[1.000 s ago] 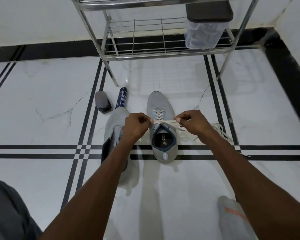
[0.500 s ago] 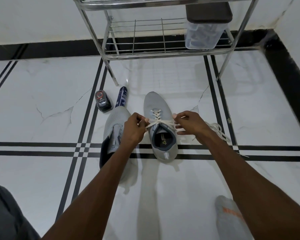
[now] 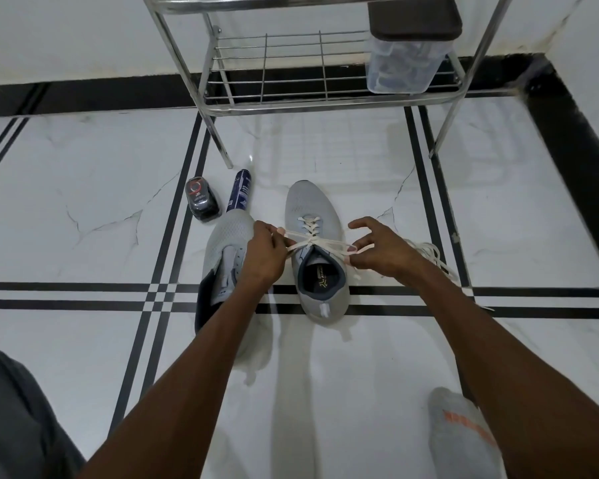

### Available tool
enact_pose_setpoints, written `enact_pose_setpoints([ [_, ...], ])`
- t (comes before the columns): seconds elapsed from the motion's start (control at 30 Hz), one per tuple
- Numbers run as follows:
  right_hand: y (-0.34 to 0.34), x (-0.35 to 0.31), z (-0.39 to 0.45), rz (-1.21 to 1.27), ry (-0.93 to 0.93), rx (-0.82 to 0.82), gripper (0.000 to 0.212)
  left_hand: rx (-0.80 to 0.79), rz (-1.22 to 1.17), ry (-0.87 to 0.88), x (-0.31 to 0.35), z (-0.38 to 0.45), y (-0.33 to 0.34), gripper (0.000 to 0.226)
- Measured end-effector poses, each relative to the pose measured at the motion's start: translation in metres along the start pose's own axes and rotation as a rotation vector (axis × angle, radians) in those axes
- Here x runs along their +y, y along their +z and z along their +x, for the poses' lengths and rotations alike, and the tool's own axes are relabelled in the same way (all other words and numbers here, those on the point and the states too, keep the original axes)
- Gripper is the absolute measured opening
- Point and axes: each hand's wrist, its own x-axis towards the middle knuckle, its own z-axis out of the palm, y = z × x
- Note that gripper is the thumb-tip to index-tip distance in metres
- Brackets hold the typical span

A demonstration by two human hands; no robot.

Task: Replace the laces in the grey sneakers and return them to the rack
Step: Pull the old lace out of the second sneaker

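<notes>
**shoefan22:** ok so where's the sneaker at right now?

**lace_nerd:** The laced grey sneaker [image 3: 317,257] sits upright on the white marble floor [image 3: 83,209], toe pointing to 12 o'clock, heel right on the black double stripe. A white lace [image 3: 312,242] criss-crosses its eyelets. The other grey sneaker [image 3: 225,257] is just beside it at 9 o'clock, tipped onto its side, partly behind the left forearm.

**shoefan22:** and the hands?

**lace_nerd:** Left hand [image 3: 261,259] has its fingers curled and pinches the lace end at 9 o'clock of the tongue. Right hand [image 3: 382,252] pinches the lace at 3 o'clock between thumb and a finger, the other fingers spread loosely above. The lace runs taut between them across the shoe's opening.

**shoefan22:** anything else lying around?

**lace_nerd:** A loose white lace [image 3: 429,254] is bunched on the floor at 3 o'clock, just past the right wrist. A black polish tub [image 3: 203,202] and a dark blue spray can [image 3: 238,195] are at 11 o'clock of the sneakers. The metal rack [image 3: 291,77] stands at 12 o'clock, with a clear container with a dark lid [image 3: 407,53] on its bottom shelf. A grey sock with orange print [image 3: 464,433] is at 5 o'clock.
</notes>
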Motion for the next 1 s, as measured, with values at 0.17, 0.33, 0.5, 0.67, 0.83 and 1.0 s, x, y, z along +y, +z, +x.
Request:
enact_pose_setpoints([
  [0.17,-0.016,0.011,0.007,-0.148,0.047,0.240,0.060,0.307,0.122,0.037,-0.005,-0.005,-0.025,0.009],
  [0.33,-0.028,0.032,0.010,-0.013,0.111,0.662,0.044,0.661,0.126,-0.187,-0.013,-0.013,-0.057,0.016],
  [0.5,-0.024,0.024,0.018,-0.306,0.064,0.598,0.045,0.603,0.332,-0.120,-0.010,-0.013,-0.048,0.024],
  [0.67,0.013,-0.005,0.022,-0.428,-0.255,0.149,0.027,0.106,0.411,0.250,-0.008,-0.006,-0.010,0.038],
  [0.83,0.027,-0.016,0.019,-0.372,-0.249,0.140,0.016,0.001,0.302,0.281,-0.006,-0.006,-0.001,0.020],
  [1.0,0.013,-0.007,0.015,-0.361,0.054,0.464,0.016,0.299,0.238,0.072,-0.010,-0.012,-0.018,0.016],
])
